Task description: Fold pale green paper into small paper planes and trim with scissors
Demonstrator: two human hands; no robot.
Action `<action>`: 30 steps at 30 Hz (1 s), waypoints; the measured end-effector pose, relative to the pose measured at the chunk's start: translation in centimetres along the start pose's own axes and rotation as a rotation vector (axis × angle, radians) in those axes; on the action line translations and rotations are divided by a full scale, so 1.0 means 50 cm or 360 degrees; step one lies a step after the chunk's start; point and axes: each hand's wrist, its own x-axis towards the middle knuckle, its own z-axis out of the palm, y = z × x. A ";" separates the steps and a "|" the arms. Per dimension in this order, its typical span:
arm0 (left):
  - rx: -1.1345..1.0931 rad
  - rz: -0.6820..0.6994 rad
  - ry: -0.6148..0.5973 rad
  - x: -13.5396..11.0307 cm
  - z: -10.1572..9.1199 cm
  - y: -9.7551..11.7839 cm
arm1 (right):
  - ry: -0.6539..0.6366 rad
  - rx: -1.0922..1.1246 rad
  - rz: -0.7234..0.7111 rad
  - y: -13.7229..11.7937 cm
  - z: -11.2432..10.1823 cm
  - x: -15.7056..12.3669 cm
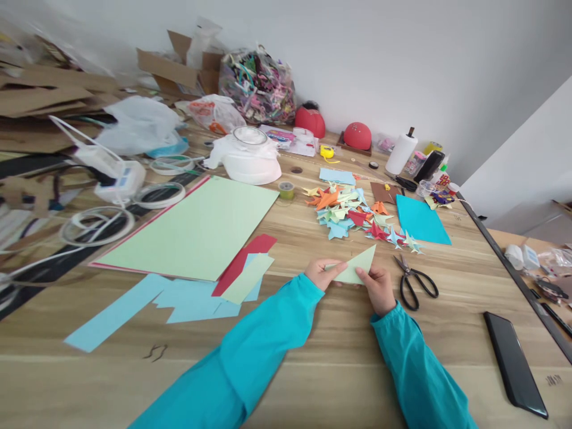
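A pale green sheet of paper (357,266), folded to a point at its upper right, is held just above the wooden table. My left hand (322,274) pinches its left end, thumb on top. On the right side my right hand (378,287) grips the lower edge, its thumb pressed on the paper. Behind the hands lies a heap of folded paper cranes (339,211) in orange, red, blue and green. Black-handled scissors (413,283) rest partly spread, to the right of my right hand. The fingers under the paper are mostly hidden.
Left of my hands are a large green sheet stack (201,223), blue strips (116,313) and a red strip (243,262). A turquoise sheet (422,219) lies beyond the scissors. A black phone-like slab (515,363) is at right. White cables (96,223) and a power strip (120,182) crowd the left.
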 end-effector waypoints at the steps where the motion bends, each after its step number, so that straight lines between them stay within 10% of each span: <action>1: -0.0015 0.0000 0.0013 0.000 0.001 0.000 | -0.0004 -0.0005 -0.0003 0.000 0.000 0.000; 30: 0.0075 -0.0100 -0.0124 0.009 -0.010 0.001 | -0.0073 -0.0089 0.0021 -0.005 0.005 -0.005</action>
